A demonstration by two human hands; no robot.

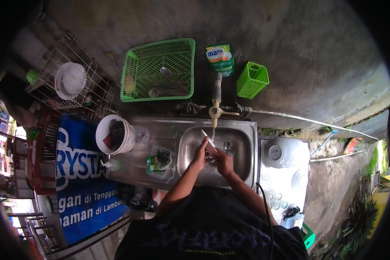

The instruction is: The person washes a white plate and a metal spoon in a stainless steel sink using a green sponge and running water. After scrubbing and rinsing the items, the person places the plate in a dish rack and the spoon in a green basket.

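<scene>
Over the steel sink basin (187,162), both hands hold a thin whitish flat object (210,146), which looks like a plate seen nearly edge-on. My left hand (200,152) grips its left side, thumb up along it. My right hand (223,161) holds its lower right part; some fingers are hidden. Water runs from the beige tap (215,113) just beyond the object's upper end. A shiny metal item (227,147) lies in the basin. Left of the basin, a clear tub (157,173) holds a dark green scouring pad (164,158) and a green packet (152,163).
White bucket (128,138) and pump bottle (114,164) stand on the drainboard's left. Green basket (193,71) with spoons, detergent pouch (220,58) and small green basket (252,81) are on the wall. Bowls (287,152) and glasses (277,201) stand right; a wire rack (100,87) holds dishes.
</scene>
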